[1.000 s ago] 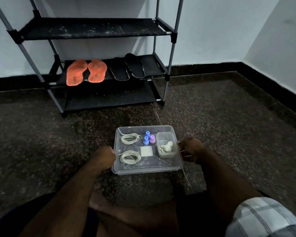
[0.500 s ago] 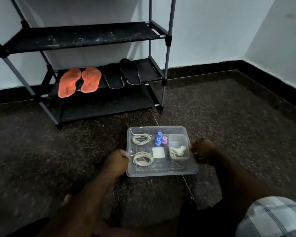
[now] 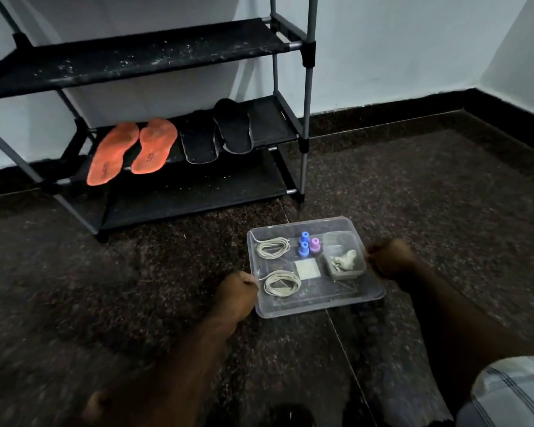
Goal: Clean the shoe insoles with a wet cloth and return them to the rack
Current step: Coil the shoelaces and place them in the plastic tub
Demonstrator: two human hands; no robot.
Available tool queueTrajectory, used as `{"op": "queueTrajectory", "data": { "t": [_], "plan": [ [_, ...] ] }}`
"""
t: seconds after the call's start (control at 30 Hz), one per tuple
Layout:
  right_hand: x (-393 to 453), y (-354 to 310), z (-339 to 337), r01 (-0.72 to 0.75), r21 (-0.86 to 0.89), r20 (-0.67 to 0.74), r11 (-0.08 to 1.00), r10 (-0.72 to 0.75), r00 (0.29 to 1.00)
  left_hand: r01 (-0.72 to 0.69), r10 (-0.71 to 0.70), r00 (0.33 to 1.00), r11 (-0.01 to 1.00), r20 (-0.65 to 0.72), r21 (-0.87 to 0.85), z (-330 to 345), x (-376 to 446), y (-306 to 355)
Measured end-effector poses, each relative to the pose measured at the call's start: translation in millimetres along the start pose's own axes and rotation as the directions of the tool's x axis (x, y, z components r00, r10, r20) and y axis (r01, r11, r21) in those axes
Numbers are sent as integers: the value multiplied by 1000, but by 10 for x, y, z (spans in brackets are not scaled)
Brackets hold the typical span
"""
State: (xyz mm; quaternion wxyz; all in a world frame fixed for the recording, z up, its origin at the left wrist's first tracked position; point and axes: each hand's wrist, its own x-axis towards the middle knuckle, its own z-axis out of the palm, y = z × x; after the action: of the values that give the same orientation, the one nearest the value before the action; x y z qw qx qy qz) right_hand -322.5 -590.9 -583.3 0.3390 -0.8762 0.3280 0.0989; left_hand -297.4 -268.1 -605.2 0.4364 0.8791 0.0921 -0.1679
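A clear plastic tray [image 3: 318, 306] sits on the dark floor. My left hand [image 3: 236, 292] grips its left rim and my right hand [image 3: 389, 261] grips its right rim. Inside lie two coiled laces [image 3: 273, 247], small blue and purple caps [image 3: 307, 243], a white square pad [image 3: 307, 269] and a small tub [image 3: 343, 257] holding a crumpled pale cloth. Two orange insoles [image 3: 133, 151] and two black insoles [image 3: 216, 134] lie on the middle shelf of the black shoe rack [image 3: 136, 60].
The rack stands against the white wall at the back left, with a dusty top shelf and a bare bottom shelf [image 3: 195, 192]. Dark speckled floor spreads all around the tray. My knee in checked cloth [image 3: 512, 396] is at the lower right.
The tray has shifted to the right and a little away from me, with both hands still on its rims. The view has swung, so the rack sits further left.
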Motion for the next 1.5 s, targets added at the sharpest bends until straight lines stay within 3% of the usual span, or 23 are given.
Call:
{"op": "queueTrajectory", "data": {
  "t": [0.1,0.27,0.33,0.53,0.77,1.1,1.5],
  "plan": [
    [66,-117,36,105,-12,-61,994,-105,993,20,-20,1000,999,-12,-29,-1,104,-2],
    [221,-127,219,127,400,-125,908,-83,989,39,-44,998,995,-46,-95,-100,257,7],
    [229,-139,276,107,452,-96,886,-71,993,46,-53,997,991,-54,-125,-143,305,-10],
    [246,-161,322,63,290,-74,955,-43,996,70,-67,997,992,34,-107,-254,280,-59],
    [134,-244,402,104,529,-45,842,-95,994,43,-39,998,991,40,-127,-374,111,17],
    [282,-137,242,91,590,-78,803,-56,995,19,-10,999,984,50,-178,-164,185,295],
    [513,-97,210,130,491,-188,861,-41,981,2,-1,1000,988,7,-153,47,472,372]
  ]
}}
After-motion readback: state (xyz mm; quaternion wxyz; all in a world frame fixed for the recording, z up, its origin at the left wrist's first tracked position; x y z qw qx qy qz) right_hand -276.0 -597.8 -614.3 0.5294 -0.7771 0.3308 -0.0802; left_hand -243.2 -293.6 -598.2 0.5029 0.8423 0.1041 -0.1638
